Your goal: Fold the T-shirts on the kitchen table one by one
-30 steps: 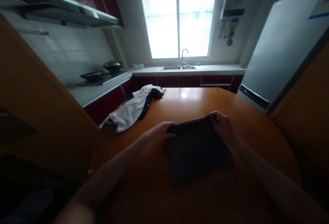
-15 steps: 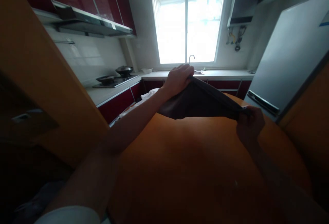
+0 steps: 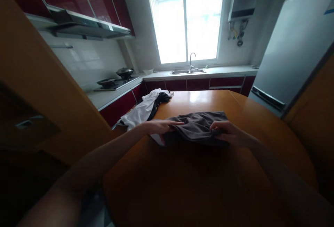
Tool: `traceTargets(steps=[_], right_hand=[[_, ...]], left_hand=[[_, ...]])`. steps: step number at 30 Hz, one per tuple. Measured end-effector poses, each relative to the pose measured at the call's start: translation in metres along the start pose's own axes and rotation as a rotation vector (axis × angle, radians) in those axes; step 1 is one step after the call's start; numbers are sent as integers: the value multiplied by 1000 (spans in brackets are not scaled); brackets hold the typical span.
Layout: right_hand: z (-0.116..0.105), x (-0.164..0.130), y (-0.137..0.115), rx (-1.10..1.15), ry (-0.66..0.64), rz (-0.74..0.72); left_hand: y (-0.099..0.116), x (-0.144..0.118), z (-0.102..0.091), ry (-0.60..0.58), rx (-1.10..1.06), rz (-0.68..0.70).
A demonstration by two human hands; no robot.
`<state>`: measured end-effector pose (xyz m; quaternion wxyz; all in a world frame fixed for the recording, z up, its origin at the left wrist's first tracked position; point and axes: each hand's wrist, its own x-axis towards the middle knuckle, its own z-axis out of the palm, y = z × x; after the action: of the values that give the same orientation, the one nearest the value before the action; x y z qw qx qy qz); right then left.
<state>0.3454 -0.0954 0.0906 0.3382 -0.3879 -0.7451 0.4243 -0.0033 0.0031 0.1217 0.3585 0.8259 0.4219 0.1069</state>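
Note:
A dark grey-brown cloth garment [image 3: 195, 124], its exact kind unclear, lies rumpled across the middle of the wooden table [image 3: 203, 178]. At its left end my left hand [image 3: 162, 127] grips the near edge, thumb below and fingers on top. My right hand [image 3: 229, 132] pinches the near edge at the right end. A patch of white shows under the cloth beside my left hand. The near side of the garment hangs in shadow, slightly raised toward me.
White and black clothes [image 3: 146, 108] are heaped on the table's far left edge. Beyond stand a counter with a sink [image 3: 186, 71], a stove with pans [image 3: 124, 72] and a range hood [image 3: 86, 25]. A fridge [image 3: 292, 46] stands at the right, a wooden panel [image 3: 60, 91] at the left.
Both hands have come down and nearer to me. The garment, stretched in the air before, now lies on the table. The left hand has moved left and the right hand inward.

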Motion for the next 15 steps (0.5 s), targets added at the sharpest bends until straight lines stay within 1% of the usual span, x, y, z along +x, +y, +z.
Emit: traceTargets(steps=[2, 3, 4, 5, 6, 7, 9, 11, 12, 13, 14, 15], right_hand=[[2, 1, 1, 50, -255, 79], [1, 1, 3, 74, -348, 111], [-2, 2, 6, 102, -409, 133], [-6, 2, 10, 135, -430, 145], [-12, 3, 16, 174, -405, 147], [-18, 3, 23, 216, -335, 140], [-33, 4, 42, 299, -103, 115], [-47, 5, 62, 370, 124, 101], [-53, 6, 73, 391, 199, 110], [-58, 6, 82, 400, 245, 130], [-62, 7, 91, 400, 274, 155], [-64, 8, 99, 393, 292, 184]], left_hand=[[-5, 4, 6, -203, -224, -94], [-5, 11, 6, -284, -351, -155], [-4, 23, 4, -290, -467, -202], [-1, 38, 0, -239, -549, -232], [4, 55, -8, -111, -603, -226], [11, 75, -20, 54, -633, -202], [30, 117, -54, 212, -652, -132], [56, 154, -99, 340, -659, -45], [71, 170, -124, 427, -656, 29], [87, 183, -150, 577, -608, 191], [102, 192, -176, 682, -518, 359], [117, 198, -201, 773, -394, 477]])
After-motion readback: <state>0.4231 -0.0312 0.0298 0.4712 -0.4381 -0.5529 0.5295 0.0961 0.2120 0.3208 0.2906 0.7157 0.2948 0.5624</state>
